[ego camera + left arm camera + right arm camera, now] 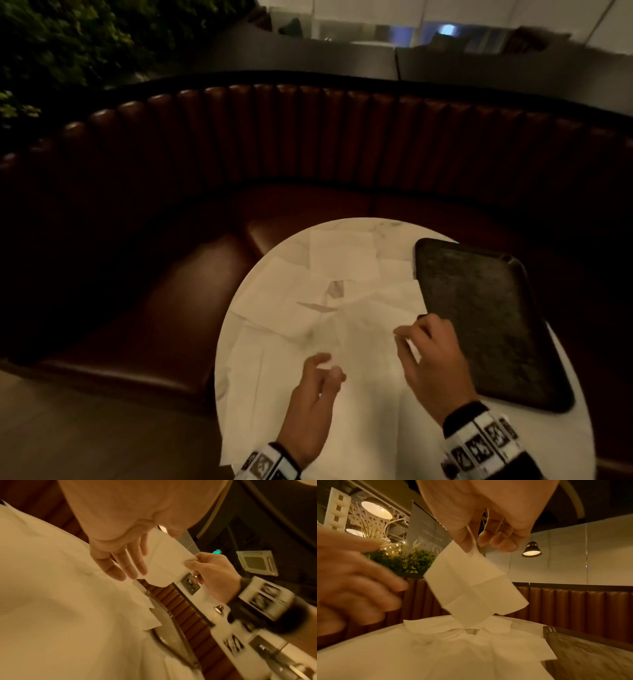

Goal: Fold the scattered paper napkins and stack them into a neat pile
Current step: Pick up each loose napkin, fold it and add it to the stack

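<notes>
A white paper napkin (471,586), creased into quarters, is pinched by one corner in the grip of the right hand (488,513) and is held hanging above the round marble counter (356,224). The left hand (123,545) is kept released, its fingers (137,563) spread just beside the hanging napkin, though contact cannot be told. More unfolded napkins (281,301) are spread overlapping across the counter, beside a dark tray (486,315) at its right edge.

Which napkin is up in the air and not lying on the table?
The creased napkin pinched by the right hand at one corner. It hangs above the round table; the other napkins lie flat.
</notes>
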Motion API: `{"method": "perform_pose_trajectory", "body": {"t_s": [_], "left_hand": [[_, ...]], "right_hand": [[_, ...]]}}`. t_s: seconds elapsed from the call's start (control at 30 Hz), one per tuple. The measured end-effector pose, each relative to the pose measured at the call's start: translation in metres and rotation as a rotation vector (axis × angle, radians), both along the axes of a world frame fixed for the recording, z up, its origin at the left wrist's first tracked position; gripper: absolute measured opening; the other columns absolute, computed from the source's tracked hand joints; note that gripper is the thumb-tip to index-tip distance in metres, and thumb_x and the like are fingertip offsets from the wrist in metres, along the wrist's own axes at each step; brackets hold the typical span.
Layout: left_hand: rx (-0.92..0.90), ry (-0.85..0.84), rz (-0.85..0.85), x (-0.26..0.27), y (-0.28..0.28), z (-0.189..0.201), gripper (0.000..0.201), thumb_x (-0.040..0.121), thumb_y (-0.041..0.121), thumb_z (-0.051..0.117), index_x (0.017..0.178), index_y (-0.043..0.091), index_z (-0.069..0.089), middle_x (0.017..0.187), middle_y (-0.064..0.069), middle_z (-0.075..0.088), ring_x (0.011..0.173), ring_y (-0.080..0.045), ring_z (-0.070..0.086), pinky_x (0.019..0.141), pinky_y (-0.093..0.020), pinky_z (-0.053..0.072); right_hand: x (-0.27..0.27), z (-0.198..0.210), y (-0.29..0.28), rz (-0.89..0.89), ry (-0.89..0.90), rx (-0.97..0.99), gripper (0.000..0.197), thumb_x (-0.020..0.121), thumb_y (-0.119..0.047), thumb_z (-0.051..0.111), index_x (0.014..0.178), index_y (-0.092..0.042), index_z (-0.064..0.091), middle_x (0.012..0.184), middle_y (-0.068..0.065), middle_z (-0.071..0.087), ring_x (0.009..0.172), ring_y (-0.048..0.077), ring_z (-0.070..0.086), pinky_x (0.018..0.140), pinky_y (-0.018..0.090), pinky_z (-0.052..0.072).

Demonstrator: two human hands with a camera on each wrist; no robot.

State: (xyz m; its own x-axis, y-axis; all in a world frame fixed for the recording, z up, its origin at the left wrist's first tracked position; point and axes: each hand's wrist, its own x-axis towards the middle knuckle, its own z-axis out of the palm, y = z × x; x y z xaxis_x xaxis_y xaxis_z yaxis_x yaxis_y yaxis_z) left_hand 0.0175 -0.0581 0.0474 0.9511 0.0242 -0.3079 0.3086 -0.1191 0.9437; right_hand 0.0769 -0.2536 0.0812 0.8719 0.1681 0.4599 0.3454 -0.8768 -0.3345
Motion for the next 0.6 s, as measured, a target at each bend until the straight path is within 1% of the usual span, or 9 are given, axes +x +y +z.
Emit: {"method": "perform_pose_trajectory", "body": {"t_s": [0.07,0.13,0.2,0.27,0.33,0.4,0.43,0.5,0.6], "left_hand": [[-0.182,0.099,0.074,0.008,-0.016,0.014,0.047,0.088,0.067,0.041,0.118,0.031,0.047,0.105,0.006,0.071,0.099,-0.011,0.066,0.082,-0.034,0.054],[-0.328,0.162,0.081,0.011,-0.025,0.024,0.054,0.081,0.066,0.041,0.117,0.027,0.052,0.112,0.003,0.069,0.106,-0.016,0.064,0.088,-0.042,0.055],[-0.399,0.180,0.080,0.012,-0.031,0.030,0.057,0.079,0.065,0.047,0.115,0.022,0.055,0.113,-0.002,0.067,0.107,-0.021,0.064,0.089,-0.049,0.055],[-0.410,0.167,0.090,0.012,-0.035,0.034,0.047,0.084,0.053,0.059,0.112,0.015,0.054,0.108,-0.008,0.069,0.101,-0.025,0.068,0.084,-0.049,0.057],[-0.328,0.119,0.135,0.013,-0.036,0.034,0.031,0.087,0.028,0.068,0.105,0.008,0.053,0.100,-0.014,0.072,0.090,-0.025,0.071,0.076,-0.043,0.058],[-0.151,0.037,0.171,0.009,-0.030,0.030,0.018,0.086,0.010,0.069,0.098,0.009,0.056,0.094,-0.015,0.073,0.084,-0.023,0.071,0.078,-0.044,0.058],[-0.073,-0.003,0.168,0.006,-0.025,0.030,0.018,0.086,0.007,0.068,0.098,0.013,0.056,0.090,-0.011,0.074,0.083,-0.021,0.071,0.081,-0.046,0.058],[0.024,-0.101,0.114,-0.004,-0.012,0.035,0.028,0.087,0.008,0.067,0.104,0.024,0.052,0.081,-0.004,0.074,0.080,-0.017,0.071,0.079,-0.046,0.057],[0.186,-0.277,-0.041,-0.018,0.014,0.052,0.045,0.088,0.011,0.066,0.117,0.038,0.045,0.077,0.004,0.072,0.070,-0.008,0.068,0.068,-0.027,0.056]], "right_hand": [[-0.028,0.000,0.001,-0.020,0.015,0.013,0.009,0.078,-0.009,0.071,0.084,-0.013,0.067,0.079,0.001,0.050,0.075,0.019,0.044,0.062,0.031,0.042],[-0.053,-0.003,0.004,-0.020,0.032,0.004,0.009,0.078,-0.012,0.071,0.086,-0.015,0.067,0.081,0.001,0.051,0.076,0.018,0.043,0.062,0.032,0.042],[-0.074,-0.008,0.010,-0.016,0.059,-0.021,0.010,0.078,-0.016,0.069,0.087,-0.017,0.066,0.082,0.001,0.053,0.077,0.019,0.043,0.062,0.032,0.042],[-0.093,-0.011,0.019,-0.002,0.118,-0.045,0.011,0.076,-0.019,0.068,0.086,-0.020,0.065,0.084,0.000,0.054,0.077,0.020,0.045,0.061,0.032,0.042],[-0.107,-0.012,0.030,0.026,0.190,-0.063,0.011,0.074,-0.021,0.067,0.084,-0.023,0.063,0.084,-0.001,0.053,0.076,0.019,0.045,0.059,0.031,0.040],[-0.121,-0.015,0.042,0.056,0.266,-0.068,0.017,0.070,-0.024,0.068,0.085,-0.026,0.061,0.088,-0.004,0.051,0.077,0.017,0.045,0.058,0.030,0.040],[-0.127,-0.017,0.047,0.072,0.298,-0.046,0.023,0.069,-0.025,0.067,0.091,-0.028,0.059,0.091,-0.005,0.050,0.078,0.016,0.046,0.059,0.029,0.042],[-0.138,-0.017,0.051,0.092,0.347,0.070,0.039,0.070,-0.025,0.061,0.108,-0.032,0.053,0.102,-0.009,0.048,0.087,0.011,0.044,0.069,0.025,0.045],[-0.138,-0.009,0.045,0.097,0.339,0.263,0.049,0.076,-0.023,0.056,0.122,-0.033,0.045,0.114,-0.013,0.043,0.101,0.005,0.040,0.087,0.021,0.039]]}}
